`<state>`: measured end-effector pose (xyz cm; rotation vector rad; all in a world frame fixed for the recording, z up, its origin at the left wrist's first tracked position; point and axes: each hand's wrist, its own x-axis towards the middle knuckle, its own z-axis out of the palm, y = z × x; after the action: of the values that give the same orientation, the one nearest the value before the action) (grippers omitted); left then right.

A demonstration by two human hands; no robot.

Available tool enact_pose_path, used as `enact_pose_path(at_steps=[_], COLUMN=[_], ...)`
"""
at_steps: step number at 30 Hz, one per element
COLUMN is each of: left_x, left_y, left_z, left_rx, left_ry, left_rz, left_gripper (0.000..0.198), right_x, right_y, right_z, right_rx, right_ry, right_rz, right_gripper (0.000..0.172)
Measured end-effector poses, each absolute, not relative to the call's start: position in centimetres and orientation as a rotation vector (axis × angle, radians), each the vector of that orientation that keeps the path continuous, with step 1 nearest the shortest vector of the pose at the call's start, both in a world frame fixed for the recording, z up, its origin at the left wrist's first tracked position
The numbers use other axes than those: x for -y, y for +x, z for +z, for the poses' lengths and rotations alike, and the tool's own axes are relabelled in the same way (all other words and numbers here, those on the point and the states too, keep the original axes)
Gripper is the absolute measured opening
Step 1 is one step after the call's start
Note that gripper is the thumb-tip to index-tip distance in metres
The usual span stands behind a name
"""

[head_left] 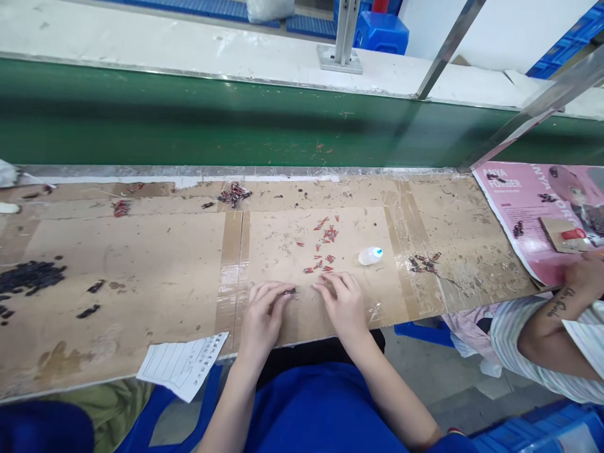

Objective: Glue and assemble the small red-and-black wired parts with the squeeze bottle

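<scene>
My left hand (pixel 265 311) pinches a small dark piece (pixel 290 291) between thumb and fingertips, low over the cardboard-covered table (pixel 189 251). To its right, my right hand (pixel 343 302) has thumb and fingertips close together near the loose red pieces; what they hold, if anything, is too small to make out. Several small red pieces (pixel 330 234) lie scattered just beyond my hands. A white bottle with a blue tip (pixel 370 255) lies on its side to the right of them.
Dark pieces (pixel 33 277) are heaped at the far left. More piles lie at the back (pixel 234 195) and right (pixel 423 263). A paper sheet (pixel 183 365) overhangs the front edge. Another person's arm (pixel 557 314) rests at the right by a pink poster (pixel 523 220). A green belt (pixel 212 123) runs behind.
</scene>
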<state>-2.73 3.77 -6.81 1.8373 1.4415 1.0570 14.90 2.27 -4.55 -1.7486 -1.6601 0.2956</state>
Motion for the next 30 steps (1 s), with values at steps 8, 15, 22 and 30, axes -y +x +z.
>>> enact_pose_path(at_steps=[8, 15, 22, 30], left_x=[-3.1, -2.4, -2.3, -2.2], left_y=[-2.5, -1.2, -0.1, 0.3], left_z=[-5.9, -4.6, -2.6, -2.3], left_rx=[-1.396, -1.443, -1.46, -1.416], left_ry=[1.543, 1.124, 1.045, 1.071], left_rz=[1.11, 1.097, 1.163, 1.178], left_gripper=[0.02, 0.028, 0.024, 0.022], right_x=[-4.9, -3.9, -2.9, -3.1], right_y=[15.2, 15.2, 13.0, 12.8], right_z=[-3.5, -1.9, -0.8, -0.7], right_rx=[1.929, 1.527, 0.879, 0.672], right_ry=[-2.048, -1.542, -1.353, -1.3], right_rz=[0.464, 0.947, 1.321, 1.432], right_gripper=[0.018, 0.021, 0.022, 0.027])
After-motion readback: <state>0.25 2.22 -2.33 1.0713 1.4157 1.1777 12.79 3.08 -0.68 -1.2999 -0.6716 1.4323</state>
